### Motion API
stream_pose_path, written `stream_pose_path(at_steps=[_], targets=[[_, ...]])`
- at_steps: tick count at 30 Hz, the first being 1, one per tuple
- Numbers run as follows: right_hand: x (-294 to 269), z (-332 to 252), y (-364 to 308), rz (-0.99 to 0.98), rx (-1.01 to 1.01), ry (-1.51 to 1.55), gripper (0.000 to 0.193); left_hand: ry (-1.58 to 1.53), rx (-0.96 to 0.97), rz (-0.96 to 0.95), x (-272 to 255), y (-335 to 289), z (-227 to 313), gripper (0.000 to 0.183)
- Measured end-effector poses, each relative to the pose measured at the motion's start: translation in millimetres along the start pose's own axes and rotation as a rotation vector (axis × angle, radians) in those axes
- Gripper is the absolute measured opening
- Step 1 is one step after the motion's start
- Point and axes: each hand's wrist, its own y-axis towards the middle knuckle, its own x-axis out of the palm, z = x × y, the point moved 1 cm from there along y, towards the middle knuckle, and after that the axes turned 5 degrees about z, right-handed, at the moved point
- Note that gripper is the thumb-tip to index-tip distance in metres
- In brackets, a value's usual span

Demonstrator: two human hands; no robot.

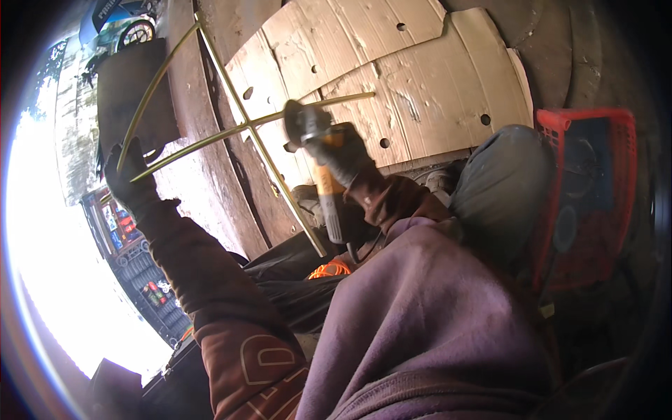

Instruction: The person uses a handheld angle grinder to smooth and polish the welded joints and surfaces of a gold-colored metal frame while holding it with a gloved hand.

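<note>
We see a frame of thin yellow-green metal rods (246, 126) in the upper middle of the frame, its bars crossing at one joint and lying over flattened cardboard sheets (420, 77). Our right hand (343, 155), gloved, is closed around the body of an angle grinder (318, 150), whose disc sits right at the rod just right of the crossing; we cannot tell whether it actually touches. Our left hand (129, 175), also gloved, is at the left of the frame and grips two of the rod ends together.

We judge the main risk to be the disc catching on the thin rod: the frame is steadied only at its far left end, so a snag could whip the rods or kick the grinder back toward our knee (500, 182), which lies close to the right of the tool. Sparks, if there are any, could land on the cardboard beneath or on the orange cable (329, 269) coiled near our lap. A red plastic crate (588, 196) stands at the right edge, and bright glare washes out the lower left, making the left hand's grip harder to judge.
</note>
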Motion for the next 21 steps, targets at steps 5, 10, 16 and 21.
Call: stream_pose_path(at_steps=[5,10,16,21], targets=[[-77,20,52,0.203,0.027,-0.264,0.038,-0.339,-0.198,0.085,17,-14,26,0.024],[-23,1,24,-0.14,-0.088,-0.188,0.04,-0.495,-0.214,0.134,18,-14,29,0.031],[-32,10,35,-0.254,-0.389,-0.527,0.042,-0.526,-0.053,-0.092,14,3,12,0.05],[-68,26,39,0.13,-0.081,-0.308,0.045,1.114,0.431,0.015,27,-9,72,0.036]])
